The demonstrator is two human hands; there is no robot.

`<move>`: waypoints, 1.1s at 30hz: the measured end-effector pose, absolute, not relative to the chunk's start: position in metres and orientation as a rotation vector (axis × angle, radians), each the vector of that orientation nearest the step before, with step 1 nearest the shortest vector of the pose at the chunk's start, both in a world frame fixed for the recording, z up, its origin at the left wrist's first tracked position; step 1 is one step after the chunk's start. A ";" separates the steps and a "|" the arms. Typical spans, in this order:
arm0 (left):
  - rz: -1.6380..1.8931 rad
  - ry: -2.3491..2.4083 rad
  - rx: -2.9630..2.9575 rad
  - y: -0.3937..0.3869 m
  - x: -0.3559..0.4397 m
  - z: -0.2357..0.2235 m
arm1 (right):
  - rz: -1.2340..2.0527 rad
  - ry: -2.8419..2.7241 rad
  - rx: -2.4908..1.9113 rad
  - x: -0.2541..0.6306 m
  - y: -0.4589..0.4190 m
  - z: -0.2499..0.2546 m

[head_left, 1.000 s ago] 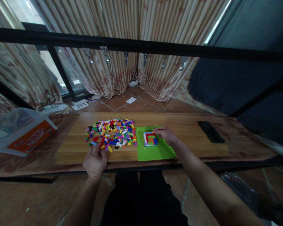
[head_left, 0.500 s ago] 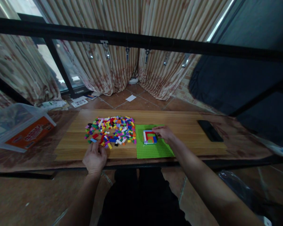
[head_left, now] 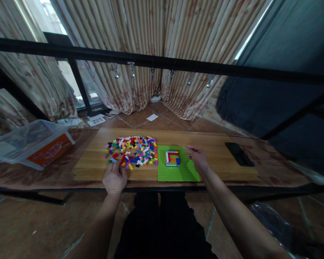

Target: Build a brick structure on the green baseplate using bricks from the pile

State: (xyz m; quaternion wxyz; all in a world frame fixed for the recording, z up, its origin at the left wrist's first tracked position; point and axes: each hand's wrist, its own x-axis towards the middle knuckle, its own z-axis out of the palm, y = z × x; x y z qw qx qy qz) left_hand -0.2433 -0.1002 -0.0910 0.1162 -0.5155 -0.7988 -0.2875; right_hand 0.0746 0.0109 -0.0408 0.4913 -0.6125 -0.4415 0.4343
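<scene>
My left hand (head_left: pixel 115 178) rests at the near edge of a spread of loose toy bricks (head_left: pixel 148 149). Its fingers are loosely bent and apart, by a light blue brick (head_left: pixel 113 160) and a yellow brick (head_left: pixel 130 166), with nothing visibly held. Right of the bricks lies a green studded baseplate (head_left: pixel 189 174). On it sits a small square brick build (head_left: pixel 173 158) with white, red, blue, green and orange parts. My right hand (head_left: pixel 199 158) hovers over the baseplate's right edge, apart from the build. Its fingers are parted, and no brick shows in them.
A dark phone (head_left: pixel 239 154) lies at the right of the wooden board (head_left: pixel 216 144). On the left stands a clear plastic bin (head_left: pixel 32 144) with an orange label. A black bar (head_left: pixel 162 61) crosses in front of the curtains. Papers (head_left: pixel 96 120) lie on the tiled floor beyond.
My right hand has drawn back to the right, off the brick build. My left hand stays by the loose bricks. The camera view has shifted slightly.
</scene>
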 end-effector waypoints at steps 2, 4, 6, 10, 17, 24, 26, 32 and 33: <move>-0.859 -2.337 -1.516 -0.101 -0.243 -0.091 | 0.862 -1.176 -1.437 0.076 -0.009 -0.044; -0.876 -2.338 -1.519 -0.101 -0.243 -0.090 | 0.668 -1.407 -1.405 0.076 -0.035 -0.054; -0.884 -2.346 -1.520 -0.101 -0.243 -0.090 | 0.513 -1.662 -1.397 0.076 -0.059 -0.068; -0.882 -2.352 -1.527 -0.102 -0.243 -0.089 | 0.173 -1.941 -1.450 0.089 -0.083 -0.096; -0.888 -2.355 -1.518 -0.102 -0.243 -0.091 | -0.036 -2.075 -1.464 0.122 -0.064 -0.108; -0.936 -2.361 -1.539 -0.103 -0.241 -0.090 | -0.016 -1.989 -1.452 0.114 -0.069 -0.097; -0.951 -2.363 -1.545 -0.102 -0.242 -0.092 | 0.021 -1.915 -1.427 0.092 -0.078 -0.089; -0.938 -2.377 -1.550 -0.102 -0.243 -0.093 | 0.386 -2.078 -1.202 -0.010 -0.090 -0.067; -0.942 -2.372 -1.553 -0.103 -0.243 -0.093 | 0.414 -2.094 -1.195 -0.026 -0.088 -0.064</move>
